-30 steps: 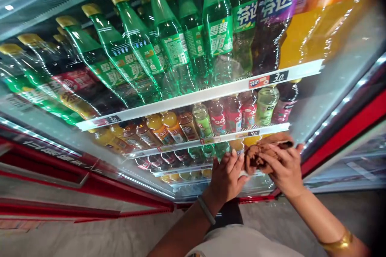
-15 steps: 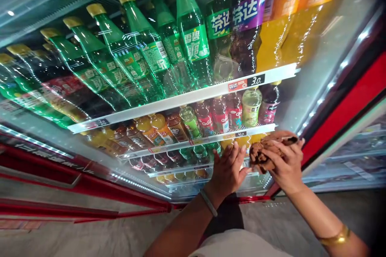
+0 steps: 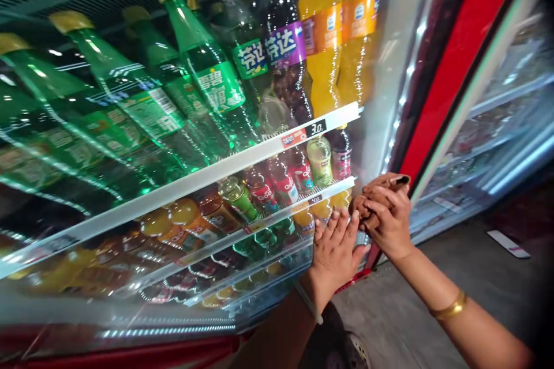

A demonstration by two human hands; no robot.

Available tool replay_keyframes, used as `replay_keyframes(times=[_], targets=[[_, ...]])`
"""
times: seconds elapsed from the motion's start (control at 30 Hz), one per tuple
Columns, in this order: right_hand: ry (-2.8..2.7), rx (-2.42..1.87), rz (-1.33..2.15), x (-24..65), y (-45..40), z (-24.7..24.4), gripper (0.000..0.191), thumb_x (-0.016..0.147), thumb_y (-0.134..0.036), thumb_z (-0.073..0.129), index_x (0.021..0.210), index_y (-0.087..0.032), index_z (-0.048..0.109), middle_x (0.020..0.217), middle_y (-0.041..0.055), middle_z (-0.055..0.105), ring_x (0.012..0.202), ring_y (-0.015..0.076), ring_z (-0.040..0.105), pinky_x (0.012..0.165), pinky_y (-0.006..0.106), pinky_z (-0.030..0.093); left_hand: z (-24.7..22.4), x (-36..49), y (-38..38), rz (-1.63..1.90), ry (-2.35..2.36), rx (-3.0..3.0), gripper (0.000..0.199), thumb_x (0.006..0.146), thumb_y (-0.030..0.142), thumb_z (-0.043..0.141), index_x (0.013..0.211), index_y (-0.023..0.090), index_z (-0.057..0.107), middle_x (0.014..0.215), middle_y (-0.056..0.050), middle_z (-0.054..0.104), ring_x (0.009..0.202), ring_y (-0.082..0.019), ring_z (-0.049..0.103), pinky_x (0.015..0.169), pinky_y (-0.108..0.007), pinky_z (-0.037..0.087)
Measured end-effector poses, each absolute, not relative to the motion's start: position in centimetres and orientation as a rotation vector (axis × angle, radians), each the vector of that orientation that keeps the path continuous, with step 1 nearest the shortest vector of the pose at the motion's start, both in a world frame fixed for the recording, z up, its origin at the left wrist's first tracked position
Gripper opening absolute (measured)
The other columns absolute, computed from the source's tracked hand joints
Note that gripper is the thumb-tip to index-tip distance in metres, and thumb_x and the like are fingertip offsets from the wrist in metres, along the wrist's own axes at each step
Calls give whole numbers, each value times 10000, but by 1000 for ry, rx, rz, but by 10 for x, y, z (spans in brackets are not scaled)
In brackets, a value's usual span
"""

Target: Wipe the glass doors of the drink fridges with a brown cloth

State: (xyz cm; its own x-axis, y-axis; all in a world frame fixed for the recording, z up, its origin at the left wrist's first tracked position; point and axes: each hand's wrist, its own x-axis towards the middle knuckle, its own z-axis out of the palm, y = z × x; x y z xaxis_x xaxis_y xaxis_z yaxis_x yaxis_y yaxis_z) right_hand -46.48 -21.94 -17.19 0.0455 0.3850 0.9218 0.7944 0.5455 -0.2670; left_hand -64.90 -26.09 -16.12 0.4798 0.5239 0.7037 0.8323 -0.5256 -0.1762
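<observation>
Cloth in right hand, left hand open at cooler

Right hand (image 3: 389, 219) grips the bunched brown cloth (image 3: 384, 181), near the red frame (image 3: 450, 63) at the cooler's right edge. Left hand (image 3: 335, 248) is open, fingers spread, just beside the cloth, below the right end of the 4.0 shelf (image 3: 277, 218); glass contact unclear. Upper shelf (image 3: 242, 164): green bottles (image 3: 216, 83) left of orange bottles (image 3: 322, 40), which stand at its right end.

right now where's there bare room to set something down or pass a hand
The grey floor looks bare between the right forearm and the white strip, and between that forearm and the shoe. The top shelf is crowded with green bottles and orange ones; the left hand leaves little gap beside the brown cloth.
</observation>
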Motion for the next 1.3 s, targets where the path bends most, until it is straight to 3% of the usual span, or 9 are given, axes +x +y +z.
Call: replay_keyframes(times=[0.13, 0.27, 0.4, 0.57, 0.73, 0.9, 1.03, 1.2, 1.3], targets=[[-1468, -1104, -451, -480, -219, -160, 393, 881, -233, 704, 1255, -328, 625, 1472, 81, 498, 1401, 307, 486, 1224, 619, 366, -168, -630, -252, -977, -1137, -2268, 753, 1053, 519, 450, 1652, 88, 297, 1642, -177, 468, 1658, -274, 136, 1332, -514, -107], [-1622, -1170, -462, -480, -235, -190, 342, 928, -228, 643, 1262, -303, 628, 1385, 100, 542, 1374, 296, 504, 1157, 567, 474, -180, -619, -251, -1011, -1143, -2334, 782, 1061, 516, 433, 1668, 69, 223, 1637, -218, 459, 1627, -315, 253, 1329, -510, -97], [-1624, -1180, -485, -445, -228, -187, 303, 918, -207, 644, 1209, -288, 652, 1379, 95, 559, 1406, 309, 475, 1214, 635, 398, -182, -604, -249, -1011, -1162, -2337, 731, 1094, 505, 318, 1682, 99, 164, 1625, -218, 477, 1571, -317, 380, 1307, -539, -141], [-1677, -1074, -553, -418, -200, -155, 367, 896, -275, 724, 1252, -331, 658, 1469, 73, 537, 1474, 327, 386, 1254, 653, 342, -174, -575, -247, -994, -1360, -2263, 752, 1091, 493, 303, 1689, 86, 99, 1673, -270, 366, 1560, -386, 386, 1292, -634, 133], [-1974, -853, -590, -376, -194, -180, 380, 962, -223, 589, 1299, -386, 654, 1350, 5, 656, 1427, 226, 435, 1303, 567, 296, -176, -533, -240, -881, -1409, -2210, 799, 1062, 558, 388, 1680, 95, 182, 1676, -239, 386, 1569, -351, 382, 1272, -566, 274], [-2218, -615, -547, -316, -165, -173, 491, 952, -164, 584, 1297, -509, 643, 1325, -107, 698, 1407, 154, 518, 1333, 483, 250, -175, -504, -220, -829, -1299, -2111, 743, 1046, 503, 485, 1633, 83, 310, 1628, -248, 464, 1558, -332, 407, 1312, -575, 154], [-2194, -594, -616, -315, -152, -166, 468, 964, -147, 563, 1324, -431, 659, 1322, -41, 702, 1447, 205, 493, 1346, 573, 199, -172, -510, -211, -856, -1297, -2014, 708, 1071, 463, 419, 1669, 131, 235, 1663, -205, 429, 1622, -294, 280, 1331, -575, 5], [-2177, -527, -652, -321, -159, -183, 364, 964, -181, 583, 1225, -399, 713, 1182, -32, 728, 1341, 179, 570, 1320, 521, 296, -197, -520, -210, -806, -1229, -2024, 753, 1050, 513, 466, 1656, 106, 281, 1596, -216, 520, 1613, -290, 302, 1339, -530, 8], [-2186, -499, -672, -309, -153, -175, 353, 988, -174, 554, 1201, -402, 720, 1218, -41, 735, 1373, 173, 560, 1323, 509, 285, -203, -515, -207, -797, -1277, -2004, 767, 1042, 522, 479, 1657, 108, 282, 1612, -226, 496, 1610, -299, 308, 1338, -535, 6]])
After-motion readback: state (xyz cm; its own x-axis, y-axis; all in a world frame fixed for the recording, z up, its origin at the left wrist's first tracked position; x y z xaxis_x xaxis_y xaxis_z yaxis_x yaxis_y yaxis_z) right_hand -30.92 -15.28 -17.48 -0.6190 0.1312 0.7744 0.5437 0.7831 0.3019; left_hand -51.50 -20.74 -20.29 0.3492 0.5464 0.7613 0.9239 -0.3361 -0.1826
